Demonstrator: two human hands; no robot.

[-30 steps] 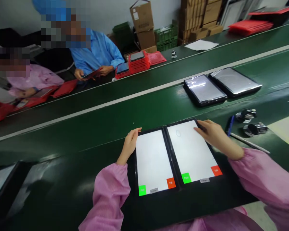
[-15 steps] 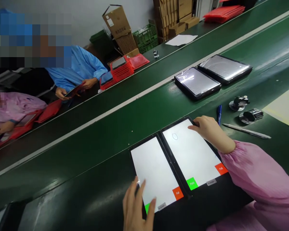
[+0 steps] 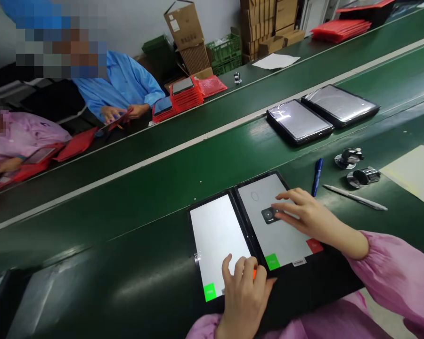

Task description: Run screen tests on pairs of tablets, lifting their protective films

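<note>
We take the dimmed tablet point(image 3: 281, 245) as our landmark: it lies flat on the green bench point(image 3: 134, 278) in front of us, a green box point(image 3: 272, 261) and a red box point(image 3: 314, 245) along its near edge and a small drawn oval point(image 3: 255, 196) near its far edge. Our right hand point(image 3: 309, 214) is over this tablet's right half, fingers bent and moderately spread, their tips at a dark pop-up point(image 3: 267, 216) that they partly cover; we cannot tell whether they touch the glass. Just left of the dimmed tablet, side by side with it, lies the bright tablet point(image 3: 215, 235). Our left hand point(image 3: 245, 294) is left of the dimmed tablet's near corner, over the bright one's near right corner, its fingers curled and set apart; contact there is also unclear to us. Right of the dimmed tablet we see a blue pen point(image 3: 317, 178), a white pen point(image 3: 355, 197) and two metal pieces point(image 3: 349, 157). Beyond it, to the right, sit two film-covered tablets point(image 3: 300, 120). Far beyond it, to the left, a co-worker in blue point(image 3: 127, 80) sits near stacked red sleeves point(image 3: 186, 96).
</note>
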